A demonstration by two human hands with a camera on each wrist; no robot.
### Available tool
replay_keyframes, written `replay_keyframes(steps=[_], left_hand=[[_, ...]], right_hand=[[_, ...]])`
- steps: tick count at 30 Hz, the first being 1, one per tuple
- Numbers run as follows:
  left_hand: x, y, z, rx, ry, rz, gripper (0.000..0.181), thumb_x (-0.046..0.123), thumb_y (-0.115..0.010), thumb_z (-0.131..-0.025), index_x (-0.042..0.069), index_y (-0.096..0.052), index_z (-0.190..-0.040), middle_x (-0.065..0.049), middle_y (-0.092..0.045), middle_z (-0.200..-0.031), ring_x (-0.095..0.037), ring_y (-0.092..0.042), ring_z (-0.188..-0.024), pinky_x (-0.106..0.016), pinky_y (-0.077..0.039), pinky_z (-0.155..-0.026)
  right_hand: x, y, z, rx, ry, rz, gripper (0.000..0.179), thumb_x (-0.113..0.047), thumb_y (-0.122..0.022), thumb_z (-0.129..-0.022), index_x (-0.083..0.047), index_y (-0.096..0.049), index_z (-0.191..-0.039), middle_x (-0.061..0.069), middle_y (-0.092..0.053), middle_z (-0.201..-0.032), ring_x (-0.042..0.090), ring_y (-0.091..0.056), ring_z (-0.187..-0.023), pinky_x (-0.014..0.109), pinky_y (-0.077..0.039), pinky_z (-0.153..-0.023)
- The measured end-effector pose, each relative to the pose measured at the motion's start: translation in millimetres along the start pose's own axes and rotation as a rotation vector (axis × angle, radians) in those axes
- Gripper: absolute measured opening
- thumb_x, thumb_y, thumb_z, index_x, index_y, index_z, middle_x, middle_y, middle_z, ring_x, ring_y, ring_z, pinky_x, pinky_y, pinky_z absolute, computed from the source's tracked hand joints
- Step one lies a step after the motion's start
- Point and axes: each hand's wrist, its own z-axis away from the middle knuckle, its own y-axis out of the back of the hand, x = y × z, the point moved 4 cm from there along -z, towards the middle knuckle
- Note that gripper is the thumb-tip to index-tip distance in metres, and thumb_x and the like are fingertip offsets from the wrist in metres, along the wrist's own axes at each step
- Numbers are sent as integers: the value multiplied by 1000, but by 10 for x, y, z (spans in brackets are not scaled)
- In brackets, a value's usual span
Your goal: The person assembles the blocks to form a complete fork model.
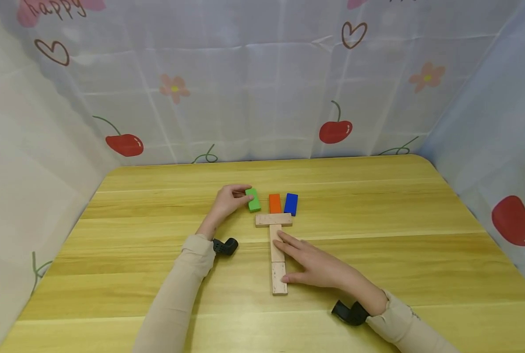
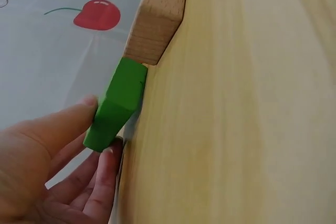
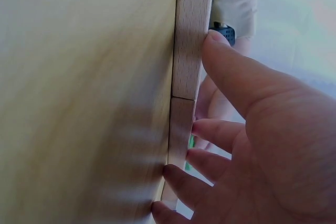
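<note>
My left hand (image 1: 228, 202) pinches a green block (image 1: 253, 200) between thumb and fingers, just left of an orange block (image 1: 275, 203). A blue block (image 1: 290, 204) lies to the right of the orange one. In front of them a plain wooden block (image 1: 273, 220) lies crosswise, and two more wooden blocks (image 1: 279, 278) run end to end from it toward me, forming a T. Fingers spread, my right hand (image 1: 317, 264) rests along this stem. In the right wrist view its thumb touches the nearer wooden block (image 3: 190, 45), and its fingers lie along the farther one (image 3: 181, 124).
The blocks lie on a wood-grain table (image 1: 377, 220). A pale curtain (image 1: 244, 98) printed with cherries, hearts and flowers hangs behind the table and along its sides. Black wrist devices sit on the left wrist (image 1: 225, 246) and the right wrist (image 1: 350, 313).
</note>
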Motion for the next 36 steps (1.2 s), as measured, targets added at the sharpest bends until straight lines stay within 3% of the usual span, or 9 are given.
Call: replay_keyframes(steps=[6,13,24,36], left_hand=[[23,-37,-9,-35,-21,-2,47,14,-69,-87,3,-55,-130,-13,-57,-118,-24,-56,-104,-35,-48,-86],[14,-61,33,-11,-36,-67,41,15,-69,-87,4,-60,-126,-11,-59,-121,-24,-56,-107,-34,-48,-88],[29,-88,128,-20,-62,-93,43,17,-70,-87,5,-59,-127,-9,-59,-121,-23,-55,-107,-37,-46,-89],[34,-82,173,15,-109,-128,41,17,-70,-87,5,-61,-125,-11,-58,-121,-24,-55,-105,-37,-46,-88]], right_hand=[[7,-9,-6,-3,-3,0,77,-46,-59,-89,-13,-25,-150,7,-10,-155,28,-21,-136,48,-20,-108],[15,-9,-19,-5,-3,5,77,-47,-59,-89,-13,-25,-150,7,-10,-155,29,-21,-136,49,-20,-108],[10,-12,-28,-6,1,3,78,-47,-60,-89,-12,-25,-150,8,-10,-155,29,-21,-136,49,-20,-108],[-1,13,-48,-6,-5,-5,78,-46,-60,-89,-12,-25,-150,7,-10,-155,30,-20,-136,50,-21,-107]])
